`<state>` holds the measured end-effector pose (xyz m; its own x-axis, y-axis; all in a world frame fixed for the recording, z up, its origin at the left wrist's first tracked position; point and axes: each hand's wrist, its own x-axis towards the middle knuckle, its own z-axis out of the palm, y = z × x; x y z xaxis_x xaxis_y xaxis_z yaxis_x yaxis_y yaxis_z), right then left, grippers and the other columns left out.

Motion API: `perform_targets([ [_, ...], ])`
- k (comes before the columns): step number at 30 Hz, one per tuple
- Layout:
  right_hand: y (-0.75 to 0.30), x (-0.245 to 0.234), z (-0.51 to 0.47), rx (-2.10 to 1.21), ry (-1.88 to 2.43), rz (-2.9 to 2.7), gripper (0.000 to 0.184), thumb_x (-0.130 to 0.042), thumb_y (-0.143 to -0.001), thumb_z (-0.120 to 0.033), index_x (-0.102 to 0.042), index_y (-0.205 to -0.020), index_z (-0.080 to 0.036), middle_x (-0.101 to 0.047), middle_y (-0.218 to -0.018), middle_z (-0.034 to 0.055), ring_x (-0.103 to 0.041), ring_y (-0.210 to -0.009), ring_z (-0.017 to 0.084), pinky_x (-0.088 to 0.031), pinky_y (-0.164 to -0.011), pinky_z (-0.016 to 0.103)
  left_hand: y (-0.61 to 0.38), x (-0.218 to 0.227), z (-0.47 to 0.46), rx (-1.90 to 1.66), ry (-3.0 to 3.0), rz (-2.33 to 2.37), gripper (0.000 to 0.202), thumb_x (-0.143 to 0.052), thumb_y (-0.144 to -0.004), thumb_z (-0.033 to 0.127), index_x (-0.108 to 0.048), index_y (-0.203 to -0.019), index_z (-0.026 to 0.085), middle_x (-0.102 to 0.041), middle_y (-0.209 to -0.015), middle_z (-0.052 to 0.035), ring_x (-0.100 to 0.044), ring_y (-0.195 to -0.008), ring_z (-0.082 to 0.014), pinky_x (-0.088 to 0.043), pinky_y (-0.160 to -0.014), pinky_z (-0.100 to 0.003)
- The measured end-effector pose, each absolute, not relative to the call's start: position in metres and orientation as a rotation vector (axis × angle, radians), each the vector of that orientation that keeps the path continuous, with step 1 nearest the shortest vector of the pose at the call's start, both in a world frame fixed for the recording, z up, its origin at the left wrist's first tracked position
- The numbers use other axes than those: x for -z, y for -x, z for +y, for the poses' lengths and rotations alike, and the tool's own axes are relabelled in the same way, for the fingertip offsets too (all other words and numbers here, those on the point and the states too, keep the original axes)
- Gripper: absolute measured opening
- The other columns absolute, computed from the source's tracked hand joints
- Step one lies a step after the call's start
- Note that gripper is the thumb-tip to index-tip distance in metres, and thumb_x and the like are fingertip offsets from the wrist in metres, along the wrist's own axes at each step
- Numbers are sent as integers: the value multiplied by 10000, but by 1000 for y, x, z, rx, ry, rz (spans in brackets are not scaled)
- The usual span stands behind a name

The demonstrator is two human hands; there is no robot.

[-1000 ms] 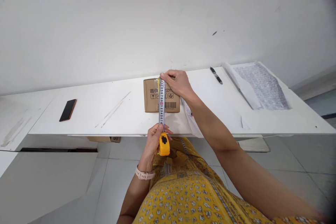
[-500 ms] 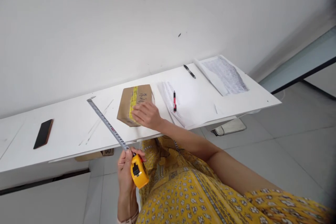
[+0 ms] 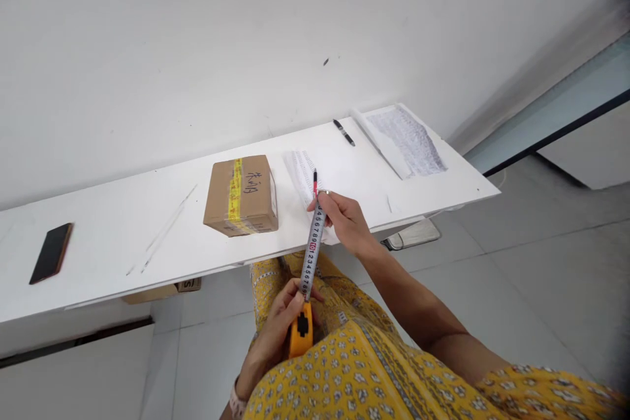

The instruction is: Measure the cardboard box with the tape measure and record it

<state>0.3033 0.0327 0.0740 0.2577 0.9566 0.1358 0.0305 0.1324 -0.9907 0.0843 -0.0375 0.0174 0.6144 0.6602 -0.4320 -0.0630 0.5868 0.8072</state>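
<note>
My left hand [image 3: 285, 315] is closed around a yellow tape measure [image 3: 302, 330], low in front of my body. Its metal blade [image 3: 312, 252] is pulled out and slants up to my right hand [image 3: 342, 216], which pinches the far end between thumb and fingers. Left of the blade, a taped cardboard box [image 3: 241, 197] with a yellow strip and handwriting stands on the white table, touched by neither hand. Just beyond my right fingertips a red and black pen [image 3: 315, 182] lies on a printed sheet [image 3: 299, 170], partly hidden by the hand.
The white table [image 3: 147, 223] runs along the wall. A dark phone [image 3: 51, 253] lies at its left. Toward the right are a black pen [image 3: 343, 132] and papers with a dense grey print [image 3: 406, 141]. Below the table, a pale flat object [image 3: 416, 234] and another carton [image 3: 162, 292] show.
My right hand has left the box and now holds the blade's end. The tape measure has swung from pointing left to pointing up and right, with my left hand moved right.
</note>
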Motion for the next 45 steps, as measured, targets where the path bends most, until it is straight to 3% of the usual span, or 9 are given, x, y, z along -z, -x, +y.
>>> perform_targets([
  [5,-316,-53,9,-860,1289,-954,456,-570,-918,-599,-779,-834,-203,-559,-597,2,-493,-532,121,-412,-507,267,-63,1,-45,-319,-1030,812,700,-874,-589,576,-590,-1123,223,-613,-920,-4,-544,-770,-144,-422,-694,-257],
  [8,-309,-48,1,-931,1264,-1012,406,-593,-923,-546,-778,-811,-202,-579,-566,-1,-506,-522,126,-411,-506,267,-63,0,-45,-414,-1172,984,646,-811,-666,571,-597,-1161,214,-621,-901,-11,-555,-764,-157,-432,-682,-270],
  [14,-284,-55,-7,-875,1221,-1328,436,-599,-935,-479,-657,-603,-202,-616,-549,-7,-519,-502,110,-385,-504,251,-73,-50,-23,-892,-1478,1184,690,-812,-718,427,-519,-1316,247,-642,-1186,-88,-649,-1025,-243,-539,-839,-341],
  [20,-333,-47,48,-584,1597,-1223,451,-497,-972,-493,-553,-624,-211,-611,-591,4,-533,-545,139,-370,-559,270,-70,-100,48,-1432,-1990,1399,772,-858,-670,372,-473,-1322,218,-568,-1198,-92,-636,-960,-211,-555,-799,-334],
  [26,-361,-13,130,-468,2123,-1481,309,-558,-932,-500,-560,-1019,-204,-700,-831,71,-633,-766,253,-398,-696,319,-90,-108,143,-1181,-2329,1734,646,-788,-748,406,-541,-1294,165,-607,-1178,-139,-565,-1090,-314,-477,-961,-485],
  [32,-360,4,140,-605,1934,-1635,260,-467,-894,-157,-624,-1098,-190,-739,-898,86,-663,-867,259,-466,-796,376,-96,-102,151,-1131,-2455,1789,619,-753,-796,428,-538,-1310,157,-598,-1270,-193,-502,-1221,-391,-366,-1050,-592],
  [37,-400,-5,121,-1025,1195,-1017,264,-544,-884,-317,-661,-1089,-199,-765,-897,54,-717,-883,213,-560,-849,386,-140,-80,97,-1368,-2635,1124,308,-598,-934,219,-564,-1239,201,-663,-1183,-125,-593,-1142,-276,-464,-983,-476],
  [41,-413,-13,104,-954,1054,-870,376,-767,-763,-401,-640,-1078,-239,-768,-968,44,-720,-960,211,-547,-929,395,-207,-38,70,-1024,-2659,748,177,-487,-974,138,-642,-1043,189,-696,-1081,-97,-626,-1015,-228,-526,-893,-390],
  [45,-399,-1,97,-803,1244,-828,360,-640,-856,-589,-591,-875,-234,-645,-645,-20,-638,-651,149,-539,-743,321,-247,-12,71,-570,-2753,849,180,-500,-939,96,-669,-918,155,-695,-972,-114,-608,-975,-261,-504,-874,-402],
])
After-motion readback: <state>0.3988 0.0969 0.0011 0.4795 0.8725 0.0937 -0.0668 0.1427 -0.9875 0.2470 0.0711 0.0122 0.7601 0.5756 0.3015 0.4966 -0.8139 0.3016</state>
